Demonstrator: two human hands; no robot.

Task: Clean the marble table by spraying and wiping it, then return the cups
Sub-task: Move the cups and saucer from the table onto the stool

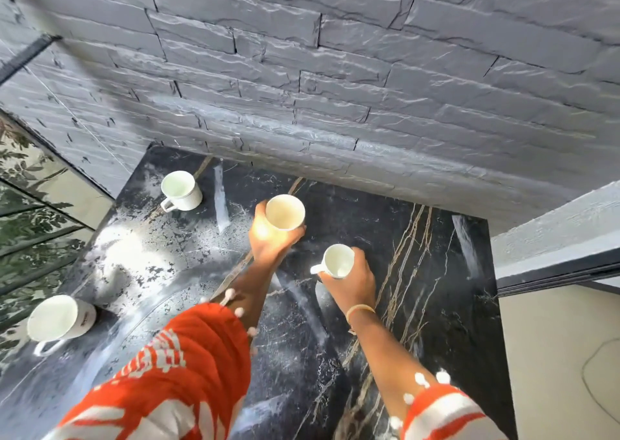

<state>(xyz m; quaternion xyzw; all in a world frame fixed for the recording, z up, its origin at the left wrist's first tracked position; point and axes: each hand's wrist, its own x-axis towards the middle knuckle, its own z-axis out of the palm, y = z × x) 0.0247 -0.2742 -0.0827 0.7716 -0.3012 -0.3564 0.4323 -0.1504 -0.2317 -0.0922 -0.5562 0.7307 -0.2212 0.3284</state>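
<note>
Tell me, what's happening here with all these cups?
A person holds a white cup in each hand over a black marble table: the left hand grips one cup, the right hand another. Two more cups stand on the table, one near the wall, one at the left edge.

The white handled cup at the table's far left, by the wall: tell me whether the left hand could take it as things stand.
Probably not yet. The left hand already grips a white cup, so its fingers are taken. The path across the black marble table to the white handled cup looks unobstructed.
</note>
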